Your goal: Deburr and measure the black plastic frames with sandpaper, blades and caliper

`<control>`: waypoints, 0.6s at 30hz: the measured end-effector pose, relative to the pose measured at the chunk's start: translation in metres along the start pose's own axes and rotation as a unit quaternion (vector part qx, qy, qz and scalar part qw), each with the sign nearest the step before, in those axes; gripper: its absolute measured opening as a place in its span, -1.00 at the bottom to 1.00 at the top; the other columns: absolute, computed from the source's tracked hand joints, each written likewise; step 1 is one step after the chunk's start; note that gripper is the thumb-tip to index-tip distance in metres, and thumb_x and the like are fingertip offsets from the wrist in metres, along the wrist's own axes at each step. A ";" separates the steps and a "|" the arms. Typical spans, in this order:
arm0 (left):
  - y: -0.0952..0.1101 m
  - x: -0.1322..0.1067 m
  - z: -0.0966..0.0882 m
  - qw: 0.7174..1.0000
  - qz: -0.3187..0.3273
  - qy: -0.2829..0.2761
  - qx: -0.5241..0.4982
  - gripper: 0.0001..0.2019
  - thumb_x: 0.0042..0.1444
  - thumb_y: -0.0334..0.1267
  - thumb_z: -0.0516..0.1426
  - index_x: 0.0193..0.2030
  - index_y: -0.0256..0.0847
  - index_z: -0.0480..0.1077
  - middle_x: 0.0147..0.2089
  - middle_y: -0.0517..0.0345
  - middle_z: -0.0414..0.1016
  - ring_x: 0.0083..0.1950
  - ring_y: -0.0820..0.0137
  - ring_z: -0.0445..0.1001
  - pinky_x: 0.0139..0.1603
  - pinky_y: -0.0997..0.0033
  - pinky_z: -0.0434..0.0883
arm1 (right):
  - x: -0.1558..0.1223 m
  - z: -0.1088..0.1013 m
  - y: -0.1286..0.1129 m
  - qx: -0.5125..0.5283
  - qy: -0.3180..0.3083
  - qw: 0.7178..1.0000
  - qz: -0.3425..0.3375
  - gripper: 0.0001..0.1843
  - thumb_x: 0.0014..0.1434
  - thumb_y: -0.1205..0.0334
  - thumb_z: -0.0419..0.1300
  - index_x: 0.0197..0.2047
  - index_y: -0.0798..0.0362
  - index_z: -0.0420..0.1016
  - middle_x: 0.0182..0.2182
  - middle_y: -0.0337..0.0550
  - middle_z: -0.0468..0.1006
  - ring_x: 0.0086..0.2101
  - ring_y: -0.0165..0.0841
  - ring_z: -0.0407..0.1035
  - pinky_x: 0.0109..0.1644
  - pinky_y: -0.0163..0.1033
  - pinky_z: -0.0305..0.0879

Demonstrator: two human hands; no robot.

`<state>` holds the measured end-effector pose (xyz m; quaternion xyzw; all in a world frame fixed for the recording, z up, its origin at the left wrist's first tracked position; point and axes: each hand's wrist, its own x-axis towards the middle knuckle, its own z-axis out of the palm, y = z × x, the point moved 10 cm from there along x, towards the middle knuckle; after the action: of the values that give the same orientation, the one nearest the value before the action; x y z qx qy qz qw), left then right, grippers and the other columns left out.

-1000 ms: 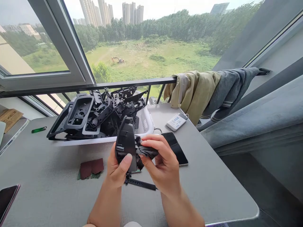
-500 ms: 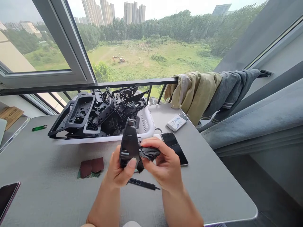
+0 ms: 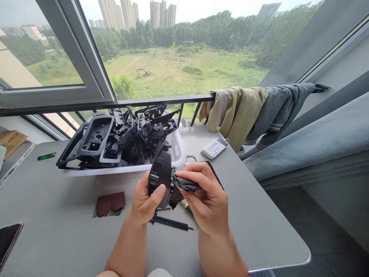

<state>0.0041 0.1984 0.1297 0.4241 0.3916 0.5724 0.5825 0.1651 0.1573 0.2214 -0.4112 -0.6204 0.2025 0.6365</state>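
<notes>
My left hand (image 3: pixel 147 200) is closed round a curved black plastic part (image 3: pixel 160 175), thumb on its near face, holding it upright above the table. My right hand (image 3: pixel 206 196) pinches a crumpled black cloth (image 3: pixel 187 184), which touches the right edge of the part. Fingers and cloth hide the part's far side. Under the hands lies a black caliper (image 3: pixel 171 222) on the table. Beyond them stands a white plastic basket (image 3: pixel 181 152), heaped with black plastic parts (image 3: pixel 123 134).
On the grey table (image 3: pixel 66 231) lie dark red sandpaper pieces (image 3: pixel 111 204), a green lighter (image 3: pixel 46 156), a phone (image 3: pixel 10 242) at the left edge and a white device (image 3: pixel 215 148). A dark tablet (image 3: pixel 216 175) is partly behind my right hand. Trousers (image 3: pixel 235 111) hang on the railing.
The black plastic part has turned slightly in my left hand and shows more of its ribbed edge. My right hand and the cloth have shifted a little to the right.
</notes>
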 end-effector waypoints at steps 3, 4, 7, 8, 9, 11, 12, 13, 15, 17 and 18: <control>0.010 0.000 0.006 0.995 0.062 -0.045 0.067 -0.79 0.08 -0.09 0.25 -0.25 -0.17 0.54 -0.45 0.15 0.47 -0.43 0.38 0.40 -0.39 0.40 0.40 | -0.002 0.011 -0.004 -0.021 -0.047 0.999 -0.013 -0.66 0.16 0.52 0.15 -0.10 -0.07 0.54 -0.25 -0.16 0.47 -0.25 -0.33 0.42 -0.22 -0.24 0.40; 0.010 0.000 0.008 0.993 0.067 -0.055 0.077 -0.79 0.11 -0.09 0.22 -0.24 -0.17 0.54 -0.47 0.16 0.46 -0.45 0.39 0.39 -0.41 0.41 0.40 | -0.002 0.011 -0.003 -0.025 -0.059 0.998 -0.010 -0.67 0.16 0.53 0.14 -0.12 -0.05 0.53 -0.26 -0.16 0.47 -0.26 -0.33 0.42 -0.23 -0.24 0.40; 0.006 -0.002 0.019 0.992 0.032 -0.098 0.077 -0.77 0.12 -0.06 0.20 -0.26 -0.18 0.53 -0.58 0.19 0.41 -0.57 0.42 0.35 -0.49 0.41 0.38 | 0.000 0.009 0.001 -0.011 -0.092 0.996 0.016 -0.76 0.16 0.50 0.14 -0.20 -0.01 0.51 -0.31 -0.16 0.47 -0.30 -0.34 0.41 -0.27 -0.26 0.38; 0.005 -0.003 0.021 0.993 0.015 -0.100 0.064 -0.76 0.11 -0.05 0.21 -0.26 -0.19 0.52 -0.61 0.20 0.39 -0.60 0.42 0.34 -0.52 0.40 0.38 | 0.000 0.007 0.003 0.001 -0.100 0.995 0.028 -0.80 0.17 0.48 0.15 -0.23 0.01 0.51 -0.33 -0.16 0.47 -0.33 -0.34 0.40 -0.29 -0.26 0.38; 0.004 -0.004 0.022 0.995 -0.003 -0.090 0.045 -0.74 0.09 -0.03 0.22 -0.25 -0.18 0.52 -0.62 0.20 0.38 -0.62 0.42 0.33 -0.55 0.40 0.38 | 0.001 0.006 0.005 0.015 -0.106 0.993 0.039 -0.83 0.17 0.46 0.16 -0.26 0.02 0.50 -0.36 -0.16 0.47 -0.36 -0.34 0.39 -0.31 -0.25 0.37; 0.002 -0.005 0.019 0.998 -0.039 -0.050 -0.008 -0.71 0.04 -0.02 0.26 -0.22 -0.17 0.52 -0.62 0.22 0.39 -0.67 0.44 0.31 -0.60 0.40 0.37 | 0.002 -0.001 0.006 0.034 -0.087 0.995 0.046 -0.86 0.18 0.44 0.17 -0.29 0.02 0.50 -0.39 -0.17 0.46 -0.39 -0.34 0.38 -0.34 -0.24 0.37; 0.001 -0.006 0.018 0.997 -0.055 -0.032 -0.034 -0.69 0.00 -0.02 0.29 -0.20 -0.17 0.52 -0.61 0.22 0.39 -0.68 0.45 0.31 -0.61 0.40 0.37 | 0.003 -0.006 0.005 0.033 -0.062 0.997 0.039 -0.85 0.18 0.44 0.17 -0.27 0.01 0.51 -0.38 -0.16 0.47 -0.38 -0.34 0.39 -0.33 -0.24 0.37; 0.000 -0.006 0.017 0.996 -0.068 -0.017 -0.058 -0.67 -0.03 -0.02 0.31 -0.19 -0.17 0.52 -0.60 0.22 0.40 -0.68 0.44 0.33 -0.62 0.40 0.39 | 0.004 -0.010 0.003 0.027 -0.037 0.999 0.025 -0.82 0.17 0.45 0.18 -0.24 0.00 0.52 -0.36 -0.16 0.47 -0.36 -0.34 0.39 -0.32 -0.24 0.38; -0.002 -0.007 0.016 0.992 -0.084 0.001 -0.091 -0.65 -0.07 -0.04 0.32 -0.17 -0.17 0.52 -0.57 0.20 0.44 -0.64 0.40 0.40 -0.58 0.37 0.44 | 0.003 -0.009 -0.003 0.008 -0.020 1.000 -0.009 -0.72 0.13 0.49 0.19 -0.17 -0.05 0.54 -0.30 -0.16 0.49 -0.31 -0.32 0.42 -0.27 -0.23 0.41; -0.002 -0.006 0.015 0.989 -0.094 0.013 -0.110 -0.65 -0.06 -0.05 0.31 -0.17 -0.18 0.51 -0.52 0.16 0.49 -0.56 0.32 0.50 -0.52 0.34 0.49 | 0.001 0.003 -0.006 -0.013 -0.059 0.998 -0.032 -0.63 0.09 0.54 0.18 -0.13 -0.08 0.55 -0.26 -0.16 0.51 -0.27 -0.31 0.44 -0.25 -0.22 0.44; -0.003 -0.006 0.014 0.988 -0.100 0.015 -0.117 -0.66 -0.06 -0.06 0.30 -0.16 -0.19 0.50 -0.49 0.14 0.52 -0.51 0.28 0.54 -0.50 0.32 0.51 | 0.000 0.009 -0.007 -0.024 -0.076 0.996 -0.040 -0.60 0.08 0.55 0.16 -0.12 -0.09 0.54 -0.25 -0.15 0.51 -0.26 -0.31 0.45 -0.24 -0.22 0.45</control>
<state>0.0185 0.1923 0.1312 0.3029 0.3714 0.5591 0.6766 0.1547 0.1562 0.2258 -0.3843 -0.6877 0.1929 0.5849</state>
